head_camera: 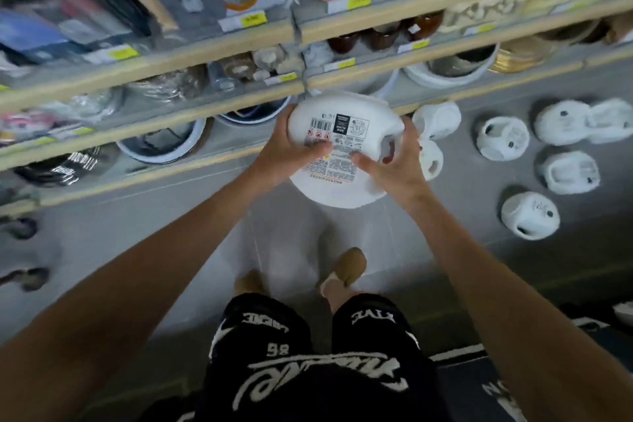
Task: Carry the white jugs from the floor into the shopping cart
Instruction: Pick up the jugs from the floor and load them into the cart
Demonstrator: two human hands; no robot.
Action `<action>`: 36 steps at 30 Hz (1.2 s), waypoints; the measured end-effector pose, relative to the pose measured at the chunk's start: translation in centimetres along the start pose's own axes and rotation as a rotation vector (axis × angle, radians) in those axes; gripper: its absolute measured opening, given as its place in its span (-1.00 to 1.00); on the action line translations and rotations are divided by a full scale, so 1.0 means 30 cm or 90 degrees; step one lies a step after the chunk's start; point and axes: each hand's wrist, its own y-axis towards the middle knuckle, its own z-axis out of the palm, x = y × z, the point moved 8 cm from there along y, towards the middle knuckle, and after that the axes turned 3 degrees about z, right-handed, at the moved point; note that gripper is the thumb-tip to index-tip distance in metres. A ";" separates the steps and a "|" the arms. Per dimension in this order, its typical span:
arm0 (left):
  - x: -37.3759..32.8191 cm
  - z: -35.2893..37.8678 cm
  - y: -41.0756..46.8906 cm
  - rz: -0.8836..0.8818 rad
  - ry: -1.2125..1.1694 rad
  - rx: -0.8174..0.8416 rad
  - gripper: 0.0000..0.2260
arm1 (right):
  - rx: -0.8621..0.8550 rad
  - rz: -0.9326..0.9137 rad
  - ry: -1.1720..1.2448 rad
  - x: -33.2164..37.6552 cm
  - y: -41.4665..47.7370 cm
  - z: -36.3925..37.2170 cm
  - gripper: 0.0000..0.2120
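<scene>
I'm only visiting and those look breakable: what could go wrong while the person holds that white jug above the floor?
The white labelled jug is held by the left hand and right hand alone above the grey floor; a slip might drop it.
More white jugs lie loose on the floor to the right; a sidestep could kick one.
The held jug appears close to the pale wooden shelving and might knock it.

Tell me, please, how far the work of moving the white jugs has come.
Done: cannot tell, because the shopping cart is not in view. In hand: one white jug, label up, is gripped by the left hand and the right hand. Left: at least six more jugs lie on the floor beside the shelves.
</scene>
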 end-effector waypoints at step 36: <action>0.721 -2.526 -1.814 0.027 -0.174 -0.724 -0.35 | 0.637 -0.326 -0.229 1.010 -1.356 2.836 0.08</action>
